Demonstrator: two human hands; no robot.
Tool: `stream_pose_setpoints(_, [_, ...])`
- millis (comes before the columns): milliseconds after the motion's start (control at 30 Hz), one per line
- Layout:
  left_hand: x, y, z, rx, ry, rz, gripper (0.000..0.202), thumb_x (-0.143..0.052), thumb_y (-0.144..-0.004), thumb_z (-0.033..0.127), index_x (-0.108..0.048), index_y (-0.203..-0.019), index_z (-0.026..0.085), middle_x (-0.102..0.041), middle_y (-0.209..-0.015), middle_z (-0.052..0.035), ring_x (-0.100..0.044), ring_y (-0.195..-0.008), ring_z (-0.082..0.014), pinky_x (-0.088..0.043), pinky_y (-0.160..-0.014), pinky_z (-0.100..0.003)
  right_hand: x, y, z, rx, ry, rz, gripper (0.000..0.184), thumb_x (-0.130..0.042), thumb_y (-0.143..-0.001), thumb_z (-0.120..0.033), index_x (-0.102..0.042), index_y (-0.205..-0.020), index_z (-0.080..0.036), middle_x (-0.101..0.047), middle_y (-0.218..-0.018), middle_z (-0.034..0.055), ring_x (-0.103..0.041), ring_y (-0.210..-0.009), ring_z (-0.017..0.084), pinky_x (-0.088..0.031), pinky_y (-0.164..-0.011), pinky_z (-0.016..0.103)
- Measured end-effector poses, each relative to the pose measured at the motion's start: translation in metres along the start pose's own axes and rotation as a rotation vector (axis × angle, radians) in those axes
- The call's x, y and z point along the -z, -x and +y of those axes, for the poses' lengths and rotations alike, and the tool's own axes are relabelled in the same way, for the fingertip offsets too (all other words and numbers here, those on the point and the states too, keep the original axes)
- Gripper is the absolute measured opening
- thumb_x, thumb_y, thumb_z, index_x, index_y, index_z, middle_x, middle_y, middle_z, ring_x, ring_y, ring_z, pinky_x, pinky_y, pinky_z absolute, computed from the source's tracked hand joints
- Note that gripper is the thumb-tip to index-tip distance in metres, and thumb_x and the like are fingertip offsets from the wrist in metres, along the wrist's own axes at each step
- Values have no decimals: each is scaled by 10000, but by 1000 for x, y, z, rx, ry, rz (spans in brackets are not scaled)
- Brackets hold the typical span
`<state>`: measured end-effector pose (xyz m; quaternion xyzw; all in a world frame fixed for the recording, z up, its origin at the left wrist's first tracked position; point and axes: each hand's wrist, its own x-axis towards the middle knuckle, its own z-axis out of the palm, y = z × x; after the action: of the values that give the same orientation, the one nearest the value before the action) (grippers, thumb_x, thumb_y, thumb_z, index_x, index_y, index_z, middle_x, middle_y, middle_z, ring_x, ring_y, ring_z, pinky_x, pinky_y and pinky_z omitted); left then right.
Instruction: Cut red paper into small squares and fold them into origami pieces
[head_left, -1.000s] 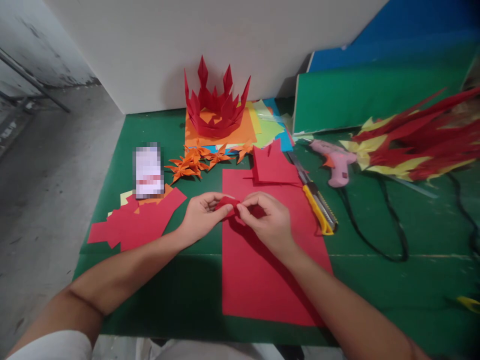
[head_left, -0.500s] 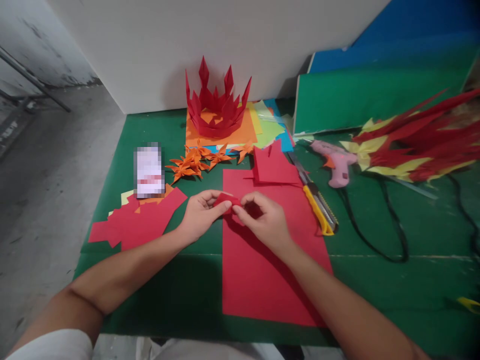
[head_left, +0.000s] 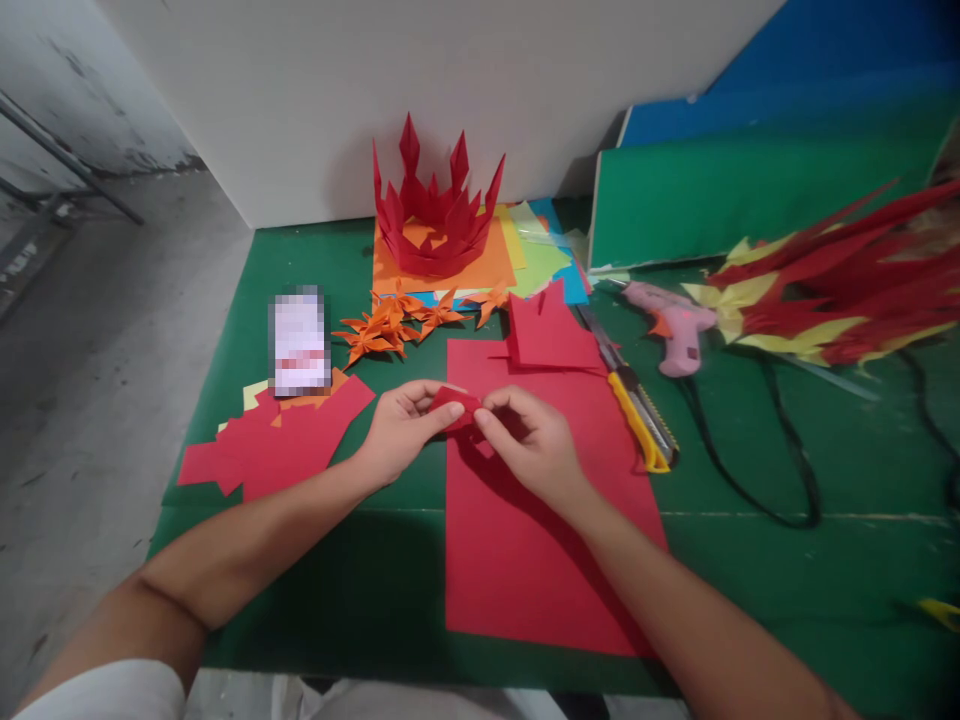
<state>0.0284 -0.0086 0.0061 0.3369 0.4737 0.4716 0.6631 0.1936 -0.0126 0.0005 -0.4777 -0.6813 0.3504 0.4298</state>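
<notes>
Two bare forearms [head_left: 270, 540] reach in over the near edge of a green table [head_left: 315, 610], the right one crossing a large red sheet [head_left: 540, 580] that lies flat. Above that sheet's left edge, a small folded piece of red paper [head_left: 454, 402] is held between the hands: the left hand [head_left: 405, 430] has thumb and fingers clamped on its left end, while the right hand [head_left: 536, 440] pinches its right end between thumb and forefinger. Left of the hands lie red paper scraps [head_left: 281, 450], and a pixelated rectangular object [head_left: 300, 340] overlaps their far side. To the right, a yellow-handled cutter [head_left: 637, 420] slants beside the sheet, near the black cord [head_left: 810, 500] of a pink glue gun [head_left: 679, 325]. Folded red pieces [head_left: 551, 335] sit on the sheet's far end, with orange paper stars [head_left: 375, 330] to their left and red-and-yellow paper strips [head_left: 840, 285] at far right. Farther back, a spiky red paper crown [head_left: 435, 255] stands upright on coloured sheets [head_left: 547, 262], before a pale panel [head_left: 412, 60] and a green board [head_left: 750, 200].
</notes>
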Motion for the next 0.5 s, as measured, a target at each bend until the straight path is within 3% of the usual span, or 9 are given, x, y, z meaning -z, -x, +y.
stream_pose_setpoints(333, [2,-3,0,56,86,2,361,-910,-513,333,-696,-734,144,-737,-700,-23,-655,-583,-108,-549,-642,-238,1,3,3,-143,-261,-121,189,-579,-894,-381,-535,-803,-221,-513,-648,-43,-482,-510,99,-425,-513,246])
stream_pose_setpoints(500, [3,-3,-1,36,92,-24,349,-896,-549,327,-701,-784,157,-744,-732,-19,-673,-623,-115,-553,-686,-247,3,3,3,-165,-312,-147,228,-576,-897,-421,-541,-801,-217,-545,-678,-28,-490,-532,104,-437,-531,256])
